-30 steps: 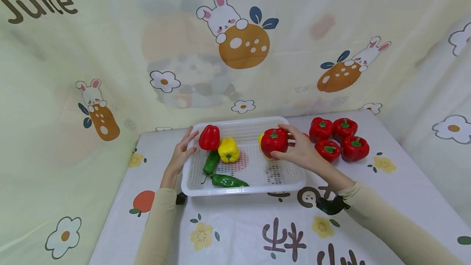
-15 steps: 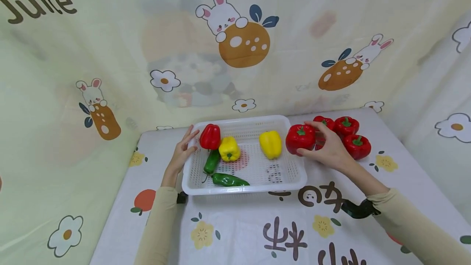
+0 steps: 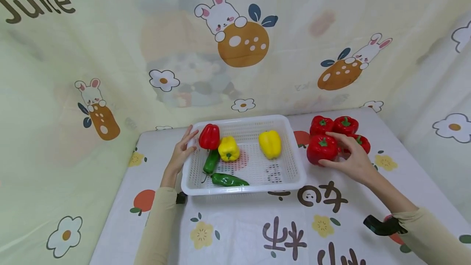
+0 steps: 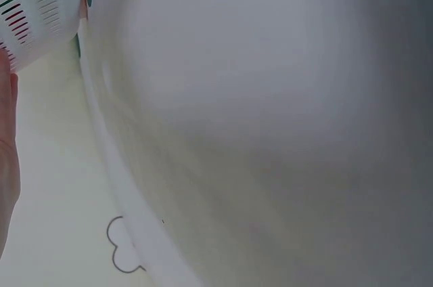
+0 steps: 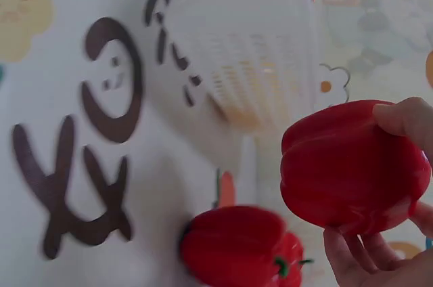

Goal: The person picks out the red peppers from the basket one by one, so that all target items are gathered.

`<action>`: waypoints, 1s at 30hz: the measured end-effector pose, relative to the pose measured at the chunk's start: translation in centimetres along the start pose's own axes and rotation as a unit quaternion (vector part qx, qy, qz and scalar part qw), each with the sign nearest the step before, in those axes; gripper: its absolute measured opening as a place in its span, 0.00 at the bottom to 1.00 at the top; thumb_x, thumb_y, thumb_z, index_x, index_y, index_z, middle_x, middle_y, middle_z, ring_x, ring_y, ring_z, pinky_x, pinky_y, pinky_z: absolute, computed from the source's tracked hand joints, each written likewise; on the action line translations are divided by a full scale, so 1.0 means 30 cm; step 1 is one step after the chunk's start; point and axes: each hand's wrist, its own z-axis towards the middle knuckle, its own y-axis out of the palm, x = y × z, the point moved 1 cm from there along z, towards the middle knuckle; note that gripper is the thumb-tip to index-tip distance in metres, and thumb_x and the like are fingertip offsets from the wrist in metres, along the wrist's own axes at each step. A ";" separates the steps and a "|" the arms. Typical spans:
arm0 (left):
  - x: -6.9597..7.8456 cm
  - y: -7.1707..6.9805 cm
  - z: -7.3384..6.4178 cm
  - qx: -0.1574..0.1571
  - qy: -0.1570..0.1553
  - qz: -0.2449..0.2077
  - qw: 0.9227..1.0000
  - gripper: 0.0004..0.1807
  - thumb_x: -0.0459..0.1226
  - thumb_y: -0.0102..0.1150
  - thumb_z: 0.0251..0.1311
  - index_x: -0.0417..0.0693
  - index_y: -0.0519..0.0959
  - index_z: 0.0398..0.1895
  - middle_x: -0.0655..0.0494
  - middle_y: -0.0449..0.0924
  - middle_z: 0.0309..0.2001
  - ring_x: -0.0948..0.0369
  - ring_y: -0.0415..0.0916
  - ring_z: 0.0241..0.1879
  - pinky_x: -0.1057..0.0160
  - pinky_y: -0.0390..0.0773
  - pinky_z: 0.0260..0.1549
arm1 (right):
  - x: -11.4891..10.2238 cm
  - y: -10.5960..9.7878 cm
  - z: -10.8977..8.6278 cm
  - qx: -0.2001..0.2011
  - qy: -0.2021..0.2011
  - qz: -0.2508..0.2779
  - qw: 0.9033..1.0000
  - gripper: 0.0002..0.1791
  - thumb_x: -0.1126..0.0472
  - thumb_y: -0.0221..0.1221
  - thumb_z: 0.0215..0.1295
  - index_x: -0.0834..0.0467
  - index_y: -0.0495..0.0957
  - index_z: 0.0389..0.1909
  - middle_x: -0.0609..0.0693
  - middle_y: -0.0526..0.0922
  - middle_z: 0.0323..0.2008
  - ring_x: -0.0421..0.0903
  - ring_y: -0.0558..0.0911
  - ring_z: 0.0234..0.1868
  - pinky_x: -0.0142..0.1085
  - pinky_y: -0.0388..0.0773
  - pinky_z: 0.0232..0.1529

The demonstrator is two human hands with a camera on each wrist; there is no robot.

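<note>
My right hand (image 3: 355,158) holds a glossy red bell pepper (image 3: 322,149) with a green stem, thumb at its near side and fingers behind. In the right wrist view the same pepper (image 5: 353,166) is off the table, above another red bell pepper (image 5: 233,245). My left hand (image 3: 180,156) rests at the left rim of a white plastic basket (image 3: 235,191), its fingers fairly straight. Inside the basket lie a red bell pepper (image 3: 209,137), two yellow bell peppers, one left (image 3: 228,149) and one right (image 3: 270,144), and two long green peppers, upper (image 3: 211,162) and lower (image 3: 229,180).
Several red bell peppers stand right of the basket, including one at the back left (image 3: 321,125), one at the back right (image 3: 345,124) and one partly behind my right hand (image 3: 362,144). A patterned cloth (image 3: 250,232) covers the table. Patterned curtains (image 3: 176,44) hang behind and beside it.
My right hand has carried the red bell pepper from above the basket's right side rightward to the other red peppers, uncovering the right yellow pepper. My left hand stays at the rim.
</note>
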 end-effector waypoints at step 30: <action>-0.002 0.003 0.002 0.000 0.005 -0.009 1.000 0.30 0.22 0.45 0.64 0.30 0.61 0.71 0.44 0.39 0.79 0.48 0.35 0.77 0.44 0.63 0.63 | 0.197 0.042 -0.147 -0.029 0.024 -0.006 0.999 0.48 0.61 0.73 0.51 0.65 0.59 0.71 0.71 0.64 0.63 0.70 0.65 0.60 0.50 0.84 0.42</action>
